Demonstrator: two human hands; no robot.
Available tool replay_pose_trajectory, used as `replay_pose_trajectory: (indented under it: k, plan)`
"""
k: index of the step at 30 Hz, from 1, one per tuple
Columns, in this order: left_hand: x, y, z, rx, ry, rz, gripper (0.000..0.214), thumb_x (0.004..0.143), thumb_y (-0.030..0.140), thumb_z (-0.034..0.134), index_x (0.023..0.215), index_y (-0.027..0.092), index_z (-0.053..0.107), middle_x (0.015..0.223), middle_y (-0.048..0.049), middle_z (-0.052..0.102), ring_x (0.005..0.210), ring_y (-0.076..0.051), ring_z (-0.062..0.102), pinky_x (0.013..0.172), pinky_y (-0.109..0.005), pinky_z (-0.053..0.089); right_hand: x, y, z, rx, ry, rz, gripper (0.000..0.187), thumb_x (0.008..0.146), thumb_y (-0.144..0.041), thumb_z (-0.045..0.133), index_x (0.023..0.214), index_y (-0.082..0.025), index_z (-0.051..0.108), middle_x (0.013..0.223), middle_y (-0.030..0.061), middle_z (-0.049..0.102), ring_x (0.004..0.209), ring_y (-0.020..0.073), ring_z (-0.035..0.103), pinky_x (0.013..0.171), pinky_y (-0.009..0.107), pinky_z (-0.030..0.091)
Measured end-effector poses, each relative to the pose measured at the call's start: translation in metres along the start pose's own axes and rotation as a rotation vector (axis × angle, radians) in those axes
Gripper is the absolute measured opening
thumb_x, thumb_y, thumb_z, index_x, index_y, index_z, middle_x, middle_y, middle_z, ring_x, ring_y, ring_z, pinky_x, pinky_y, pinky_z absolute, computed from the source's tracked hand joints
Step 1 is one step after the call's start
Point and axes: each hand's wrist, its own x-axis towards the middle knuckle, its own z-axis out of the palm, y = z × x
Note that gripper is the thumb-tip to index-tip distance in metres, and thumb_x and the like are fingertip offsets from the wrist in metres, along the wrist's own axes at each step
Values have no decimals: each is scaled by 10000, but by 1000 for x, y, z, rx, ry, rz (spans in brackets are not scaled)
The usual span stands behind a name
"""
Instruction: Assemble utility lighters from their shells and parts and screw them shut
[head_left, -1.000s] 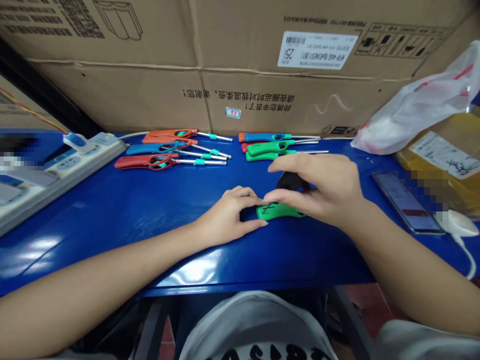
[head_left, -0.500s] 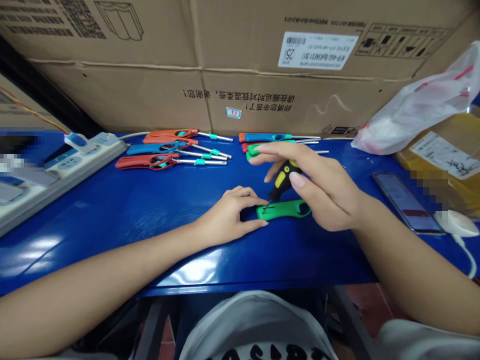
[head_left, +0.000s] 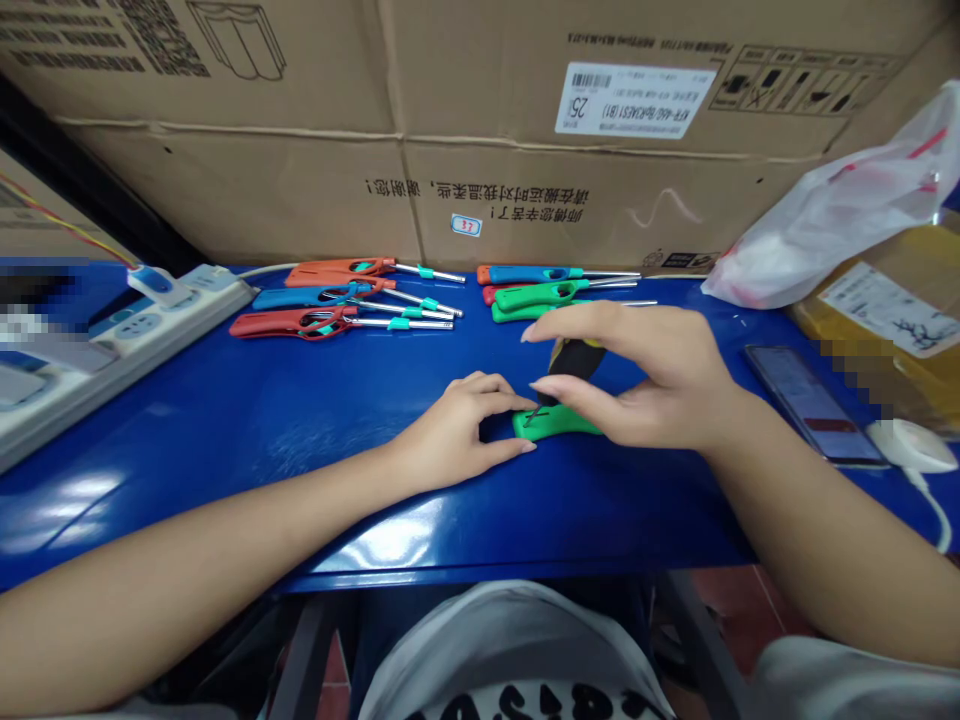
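Note:
A green lighter body lies on the blue table in front of me. My left hand pinches its left end between thumb and fingers. My right hand is around the black and yellow screwdriver, its thumb and forefinger spread apart at the handle and the other fingers hidden behind. The screwdriver's thin shaft slants down, with its tip at the left end of the green body. My right hand covers the right end of that body.
Several long-nosed lighters in red, blue and orange lie at the back left. More lighters lie at the back right. A power strip stands left, a phone right. A cardboard box walls the back.
My right hand has turned around the screwdriver handle, its thumb shifting left and its forefinger lower. My left hand and the green body have stayed in place.

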Motion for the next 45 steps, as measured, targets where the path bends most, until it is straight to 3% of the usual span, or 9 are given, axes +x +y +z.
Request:
replay_pose_trajectory:
  k: [3, 7, 13, 18, 25, 30, 36, 41, 45]
  plan:
    - [0, 0, 0, -8, -4, 1, 301, 873, 315, 782, 1153, 218, 727, 1059, -54, 699, 1002, -230, 646, 941, -417, 503, 0, 0, 0, -64, -10, -11, 290, 960, -439, 632, 1136, -212, 676, 960, 40, 793, 837, 207, 762, 750, 294, 577]
    - [0, 0, 0, -19, 7, 6, 322, 873, 333, 784, 1168, 221, 721, 1082, -54, 697, 1025, -232, 649, 971, -427, 496, 0, -2, -2, 147, -124, 7, 435, 1042, -291, 417, 1456, -178, 488, 1335, 125, 695, 1176, 225, 693, 967, 359, 550]
    - [0, -1, 1, 2, 22, 13, 276, 867, 323, 784, 1118, 226, 723, 1042, -40, 701, 983, -225, 652, 927, -402, 515, -1, -1, 9, -72, 103, 24, 248, 912, -456, 702, 1008, -228, 684, 870, 7, 778, 745, 176, 739, 701, 270, 562]
    - [0, 0, 0, -9, 9, 3, 312, 869, 339, 786, 1155, 228, 726, 1071, -51, 698, 1013, -232, 655, 963, -420, 503, 1, -1, 5, 152, -47, 18, 338, 1026, -307, 450, 1304, -171, 585, 1246, 124, 718, 1124, 235, 703, 908, 360, 569]
    - [0, 0, 0, 8, 8, 3, 285, 873, 331, 777, 1132, 222, 728, 1045, -45, 699, 981, -225, 651, 933, -408, 515, 0, -3, 5, 17, 37, -14, 249, 946, -407, 680, 1120, -231, 706, 1017, 37, 799, 864, 191, 759, 803, 302, 599]
    - [0, 1, 0, -16, -1, 3, 299, 882, 330, 769, 1154, 213, 728, 1119, -69, 698, 1048, -245, 651, 981, -435, 500, 3, -8, 0, 155, -131, -4, 461, 1043, -269, 419, 1493, -184, 475, 1338, 114, 701, 1210, 217, 681, 973, 362, 572]
    - [0, 0, 1, 13, 24, 25, 272, 860, 308, 794, 1105, 205, 732, 1036, -53, 699, 977, -231, 656, 916, -407, 516, 3, -7, 3, 41, 11, 6, 276, 958, -341, 669, 1207, -226, 697, 1118, 47, 797, 1003, 205, 765, 907, 312, 606]
    - [0, 0, 1, -6, 11, 4, 307, 874, 329, 781, 1152, 211, 728, 1073, -64, 699, 1021, -247, 653, 966, -448, 501, 3, -3, -1, 186, -84, -30, 408, 1012, -219, 479, 1406, -176, 574, 1358, 100, 699, 1251, 211, 665, 1032, 353, 552]
    - [0, 1, 1, -29, -2, -9, 298, 875, 322, 775, 1145, 204, 734, 1116, -81, 696, 1086, -270, 648, 1012, -478, 494, 4, -6, -2, 219, -80, -65, 360, 991, -193, 537, 1342, -207, 610, 1254, 58, 749, 1086, 172, 730, 955, 310, 584]
